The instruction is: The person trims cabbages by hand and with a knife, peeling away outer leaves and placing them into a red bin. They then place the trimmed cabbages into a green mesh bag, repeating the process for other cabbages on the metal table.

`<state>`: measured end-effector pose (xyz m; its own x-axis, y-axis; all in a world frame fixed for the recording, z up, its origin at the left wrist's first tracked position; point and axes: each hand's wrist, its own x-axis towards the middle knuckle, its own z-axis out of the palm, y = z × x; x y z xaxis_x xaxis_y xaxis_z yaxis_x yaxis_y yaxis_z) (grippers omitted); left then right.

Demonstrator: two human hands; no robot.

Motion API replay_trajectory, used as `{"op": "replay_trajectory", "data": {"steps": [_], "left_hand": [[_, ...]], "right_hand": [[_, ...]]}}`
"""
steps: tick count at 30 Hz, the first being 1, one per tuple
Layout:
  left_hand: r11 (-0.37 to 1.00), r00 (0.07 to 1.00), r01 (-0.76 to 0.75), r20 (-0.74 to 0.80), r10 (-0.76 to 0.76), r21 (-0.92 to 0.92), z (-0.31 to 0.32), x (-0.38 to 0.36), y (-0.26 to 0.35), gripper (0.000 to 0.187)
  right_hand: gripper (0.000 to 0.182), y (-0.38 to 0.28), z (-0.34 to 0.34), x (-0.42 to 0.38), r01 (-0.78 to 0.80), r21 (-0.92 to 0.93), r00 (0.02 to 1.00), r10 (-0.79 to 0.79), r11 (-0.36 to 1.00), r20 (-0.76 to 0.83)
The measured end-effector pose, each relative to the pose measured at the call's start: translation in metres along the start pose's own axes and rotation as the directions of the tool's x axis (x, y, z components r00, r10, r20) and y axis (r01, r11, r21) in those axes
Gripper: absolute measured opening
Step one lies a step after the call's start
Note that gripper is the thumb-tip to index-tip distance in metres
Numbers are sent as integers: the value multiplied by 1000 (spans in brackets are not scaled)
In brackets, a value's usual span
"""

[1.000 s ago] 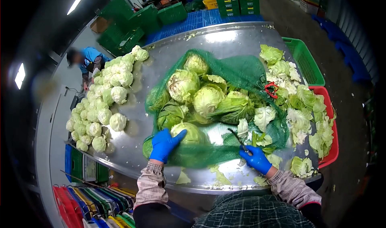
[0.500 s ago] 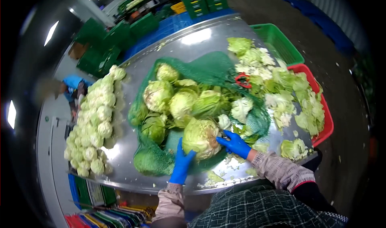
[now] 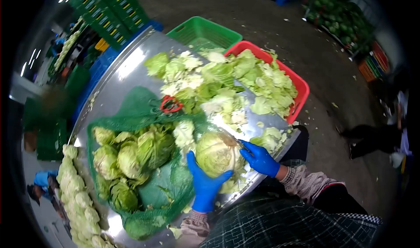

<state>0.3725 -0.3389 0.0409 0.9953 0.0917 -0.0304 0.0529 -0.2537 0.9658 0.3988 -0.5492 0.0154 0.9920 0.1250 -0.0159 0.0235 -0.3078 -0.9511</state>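
Note:
A pale green cabbage (image 3: 212, 156) with a browned patch sits near the table's front edge. My left hand (image 3: 204, 184), in a blue glove, cups its near left side with thumb and fingers apart around it. On the right, my gloved right hand (image 3: 262, 161) is closed on what looks like a thin knife (image 3: 232, 135), its blade against the cabbage's upper right side. The grip is partly hidden. Left of my hands, several untrimmed cabbages (image 3: 130, 158) lie in an opened green net bag (image 3: 173, 189). Loose leaves (image 3: 183, 132) lie just beyond the cabbage.
Trimmed leaves (image 3: 218, 75) spread across the metal table (image 3: 105, 100) toward a red crate (image 3: 302, 90) and a green crate (image 3: 234, 36). A red tie (image 3: 170, 104) lies on the net. Trimmed cabbages (image 3: 76, 191) line the left side. People (image 3: 43, 180) are at far left and right.
My view has turned right. Both hands and the cabbage have moved right, off the heap in the net to the table beside the loose leaves.

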Motion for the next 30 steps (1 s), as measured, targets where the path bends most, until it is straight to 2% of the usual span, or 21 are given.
{"op": "replay_trajectory", "data": {"steps": [1,3,4,6,8,9,10,13,14,16,17,19,21,23,24,25,26,27,28,29,30], "left_hand": [[996,998,47,35,-45,-73,8,9,9,121],[970,986,148,107,-129,-192,18,22,20,121],[999,994,37,101,-40,29,17,29,11,117],[991,987,121,110,-115,-59,20,40,17,116],[968,977,195,114,-178,-157,25,49,34,117],[982,982,167,102,-158,-85,26,53,30,117],[990,986,141,90,-139,-15,25,57,22,117],[984,988,125,69,-135,129,25,63,18,117],[977,988,131,65,-143,167,24,63,18,117],[959,984,144,66,-164,244,17,64,16,116],[956,984,124,94,-154,265,19,70,14,116],[974,985,65,143,-97,216,12,82,-5,112],[998,994,35,100,-40,48,23,90,5,81],[964,988,23,142,-62,266,14,107,20,66],[953,980,146,89,-176,267,16,118,31,73],[871,998,-11,65,-24,490,15,133,4,67],[960,981,130,111,-162,248,11,153,-29,65],[959,943,282,189,-276,-6,8,166,-44,65],[915,901,388,164,-402,110,4,164,-16,56],[918,898,383,190,-397,108,0,157,-7,62],[940,913,333,226,-341,73,0,148,-1,69]], "right_hand": [[34,4,0,1,128,-124,985,-141,984,-99],[37,-7,-17,-4,116,-310,986,-147,943,-78],[39,-19,-28,-3,146,-382,986,-168,913,-24],[41,-35,-43,-10,199,-506,980,-169,840,105],[44,-28,-45,-18,180,-573,983,-128,800,131],[45,-25,-44,-20,178,-604,983,-110,777,149],[49,-20,-42,-21,262,-653,965,-206,711,163],[48,-8,-37,-15,262,-752,965,-159,605,208],[32,-5,-35,-10,265,-762,964,-164,591,208],[26,21,-22,-1,40,-352,986,19,935,163],[29,33,-19,3,-51,-234,986,87,971,146],[33,45,-18,16,-267,-38,952,270,963,143],[31,37,-24,33,-564,182,819,518,806,245],[48,55,-7,59,-269,-266,940,312,926,135],[52,47,-11,72,-303,-295,925,354,906,140],[56,36,-17,84,-331,-320,908,392,888,147],[61,25,-20,89,-361,-343,889,431,867,153],[63,22,-18,93,-404,-291,873,461,867,161],[65,24,-16,97,-441,-249,854,489,862,181],[67,26,-15,100,-480,-208,831,517,852,204],[67,12,-21,92,-418,-232,853,467,879,232]]}}
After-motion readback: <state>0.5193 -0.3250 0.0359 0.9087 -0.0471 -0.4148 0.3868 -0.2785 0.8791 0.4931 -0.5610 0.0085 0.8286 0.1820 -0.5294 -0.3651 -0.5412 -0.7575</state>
